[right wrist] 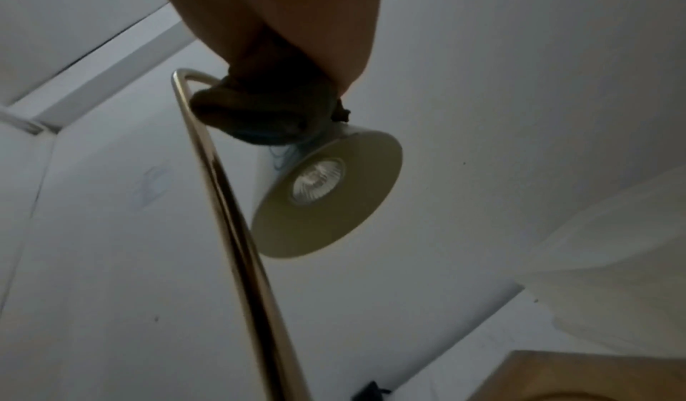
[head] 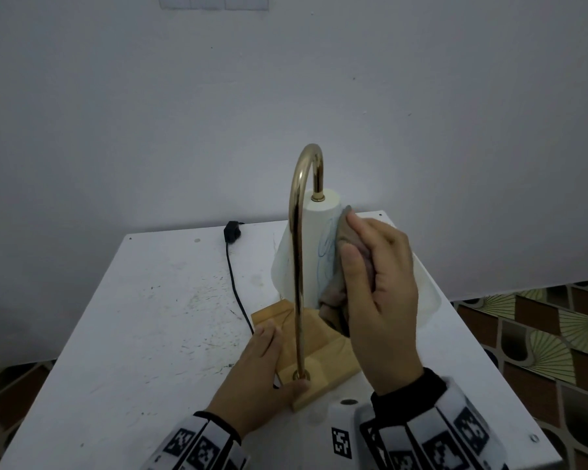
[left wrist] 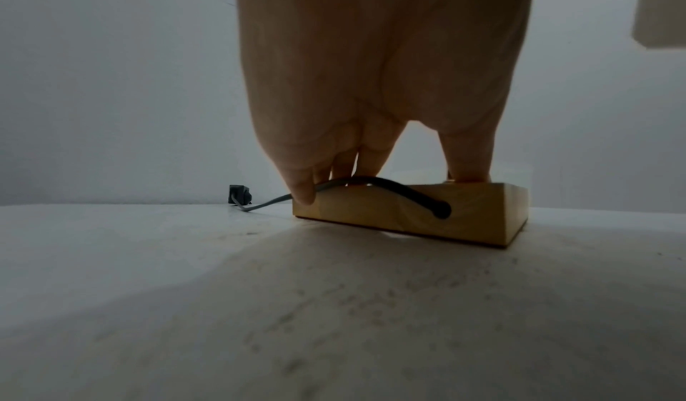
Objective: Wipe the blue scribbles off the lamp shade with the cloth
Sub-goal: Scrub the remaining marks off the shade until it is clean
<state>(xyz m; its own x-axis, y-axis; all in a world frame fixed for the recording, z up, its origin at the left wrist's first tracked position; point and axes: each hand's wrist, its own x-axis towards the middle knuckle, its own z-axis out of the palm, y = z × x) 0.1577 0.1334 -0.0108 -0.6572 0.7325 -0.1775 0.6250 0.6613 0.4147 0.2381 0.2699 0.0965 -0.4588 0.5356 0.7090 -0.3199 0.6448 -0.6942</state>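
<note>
A lamp stands on the table: wooden base (head: 323, 347), curved brass arm (head: 297, 232), white cone shade (head: 306, 252). Blue scribbles (head: 326, 252) show on the shade just left of the cloth. My right hand (head: 381, 283) grips a bunched grey cloth (head: 340, 239) and presses it against the shade's right side. From the right wrist the cloth (right wrist: 260, 114) sits on the upper shade (right wrist: 356, 178), with blue marks (right wrist: 282, 155) below it. My left hand (head: 255, 371) lies flat on the base, thumb by the arm's foot. Its fingers (left wrist: 371, 155) press the base (left wrist: 371, 210).
A black cable (head: 235, 286) runs from the base to a plug (head: 232, 228) at the table's far edge. The white table (head: 150, 317) is scuffed, and a wall stands close behind it. Patterned floor shows past the right edge.
</note>
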